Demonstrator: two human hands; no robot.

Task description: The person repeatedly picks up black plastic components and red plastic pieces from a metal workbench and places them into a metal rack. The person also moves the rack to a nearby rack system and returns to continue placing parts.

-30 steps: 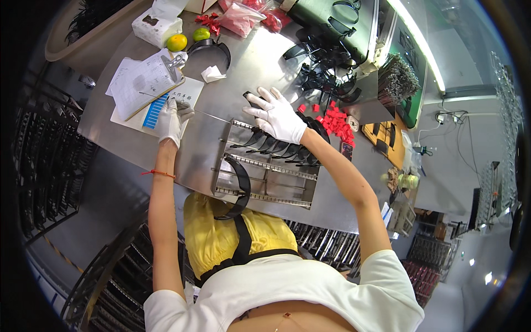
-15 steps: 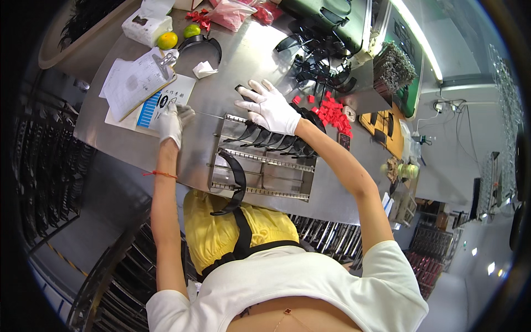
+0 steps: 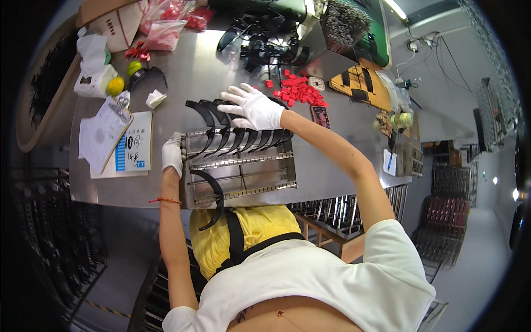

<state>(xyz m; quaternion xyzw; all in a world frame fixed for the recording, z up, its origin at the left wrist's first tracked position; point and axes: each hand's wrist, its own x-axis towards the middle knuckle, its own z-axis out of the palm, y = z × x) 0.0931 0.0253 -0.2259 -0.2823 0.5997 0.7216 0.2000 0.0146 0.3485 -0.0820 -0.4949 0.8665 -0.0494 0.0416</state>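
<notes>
A metal rack with notched bars lies on the steel table in front of me. Several curved black bands stand in a row along its far side. One more curved black band hangs over the near left corner toward my lap. My left hand, in a white glove, is closed at the rack's left end, its fingers curled against the frame. My white-gloved right hand lies over the row of bands with its fingers spread, touching their tops; what is under the palm is hidden.
Left of the rack lie a booklet and a clipboard with papers. Beyond are an orange fruit and a crumpled tissue. Small red pieces, a phone and a heap of black parts lie at the far right.
My left hand has moved from beside the booklet to the rack's left end. My right hand stays spread over the bands, which now show farther left. The whole view has shifted.
</notes>
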